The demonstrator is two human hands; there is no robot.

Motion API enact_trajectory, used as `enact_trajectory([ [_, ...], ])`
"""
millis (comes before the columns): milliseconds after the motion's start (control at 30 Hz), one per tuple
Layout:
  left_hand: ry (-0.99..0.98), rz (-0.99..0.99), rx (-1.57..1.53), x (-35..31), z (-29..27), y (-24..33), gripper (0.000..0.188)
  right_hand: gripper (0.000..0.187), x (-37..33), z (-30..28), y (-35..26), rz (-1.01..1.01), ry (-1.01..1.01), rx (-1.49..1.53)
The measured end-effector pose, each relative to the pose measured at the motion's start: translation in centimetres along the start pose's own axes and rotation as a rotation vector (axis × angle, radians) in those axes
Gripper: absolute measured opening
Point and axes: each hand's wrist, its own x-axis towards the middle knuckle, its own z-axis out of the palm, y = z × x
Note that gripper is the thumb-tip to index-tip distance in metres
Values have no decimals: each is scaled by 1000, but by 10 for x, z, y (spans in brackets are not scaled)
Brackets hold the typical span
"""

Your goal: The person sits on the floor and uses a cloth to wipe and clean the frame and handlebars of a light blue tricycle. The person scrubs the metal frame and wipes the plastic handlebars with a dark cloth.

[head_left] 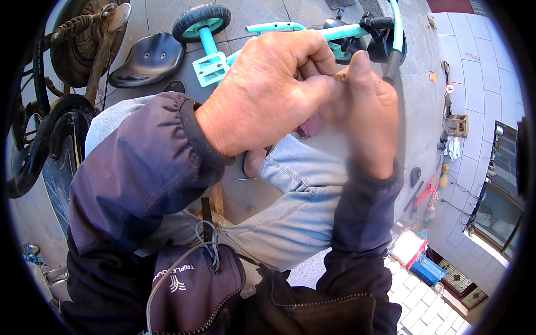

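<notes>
Both hands meet in front of me, above my knees. My left hand (pixel 273 92) is closed, its fingers curled in and its thumb pressed toward the other hand. My right hand (pixel 371 114) is also closed, with the thumb up, and motion blurs it partly. Whatever is pinched between the fingertips is too small and hidden to make out. Below them shows a bit of pinkish-purple material (pixel 309 126), mostly covered. Just beyond the hands lies a teal child's bike frame (pixel 346 32) with a small black-tyred wheel (pixel 201 22) and a rectangular bracket (pixel 210 69).
A black saddle (pixel 149 60) lies on the paving at far left, beside a rusty two-wheeler (pixel 84 50). A thin metal rod (pixel 245 179) lies near my foot. Red-handled pliers (pixel 427 192) and a blue bucket (pixel 430 271) are at the right, along a tiled wall (pixel 469 72).
</notes>
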Motion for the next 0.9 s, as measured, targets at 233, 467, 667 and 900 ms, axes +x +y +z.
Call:
enact_trajectory([
  [233, -12, -8, -88, 1, -2, -2, 8, 53, 2, -2, 0, -6, -59, 47],
  [467, -5, 20, -67, 0, -3, -4, 7, 44, -1, 1, -3, 40, -45, 53],
  [667, 14, 81, -15, 2, -2, -6, 4, 40, 2, 1, 1, 68, -90, 142],
  [900, 31, 65, -44, 1, -1, -5, 4, 33, 2, -1, -1, 83, -24, 202],
])
